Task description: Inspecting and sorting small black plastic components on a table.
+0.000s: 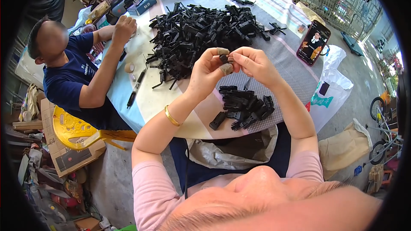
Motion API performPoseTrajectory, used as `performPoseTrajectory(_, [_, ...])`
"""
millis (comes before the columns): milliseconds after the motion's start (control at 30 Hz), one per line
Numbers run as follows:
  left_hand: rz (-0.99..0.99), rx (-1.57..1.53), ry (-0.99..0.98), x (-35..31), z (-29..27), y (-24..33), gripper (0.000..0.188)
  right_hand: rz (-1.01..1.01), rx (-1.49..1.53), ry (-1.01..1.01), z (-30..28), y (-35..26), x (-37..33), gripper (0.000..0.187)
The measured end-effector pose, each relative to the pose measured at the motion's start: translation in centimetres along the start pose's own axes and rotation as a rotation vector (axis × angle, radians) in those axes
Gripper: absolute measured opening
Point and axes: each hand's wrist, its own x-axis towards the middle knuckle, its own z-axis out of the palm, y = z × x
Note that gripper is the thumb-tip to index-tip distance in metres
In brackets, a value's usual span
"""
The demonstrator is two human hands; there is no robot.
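Seated at a patterned tablecloth-covered table (295, 72), a person pinches a small black plastic clip part (224, 58) between the two hands, the left hand (208, 70) and right hand (253, 62) meeting fingertip to fingertip above the tabletop, thumbs and forefingers clamped on the piece. The part looks light, rigid and smooth-moulded, best taken by its narrow ends. Just below the fingers lies a small heap of assembled black clips (245, 107), chunky and squared. Beyond the fingertips spreads a large tangled pile of black plastic strips (201, 32), thin and angular. Right of the fingers a smartphone (313, 42) leans, screen lit. Far left, another person's hand (124, 28) rests at the table edge, a black pen (136, 87) near it.
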Motion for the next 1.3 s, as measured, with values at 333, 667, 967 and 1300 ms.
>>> performPoseTrajectory(333, [0.108,0.146,0.150,-0.1,0.1,-0.4,0.024,-0.014,-0.230,0.040,1.1,-0.2,-0.5,0.019])
performPoseTrajectory(667, [0.187,0.382,0.168,-0.7,0.3,0.0,0.017,-0.108,-0.237,0.039,1.4,0.6,-0.4,0.018])
performPoseTrajectory(967, [-0.101,0.434,-0.070,-0.2,0.5,-2.2,0.036,-0.302,-0.798,0.636,-7.5,2.5,3.0,0.021])
performPoseTrajectory(1300, [-0.088,0.676,-0.252,-0.5,0.2,-1.2,0.025,-0.224,-1.133,0.500,-4.5,3.1,5.0,0.029])
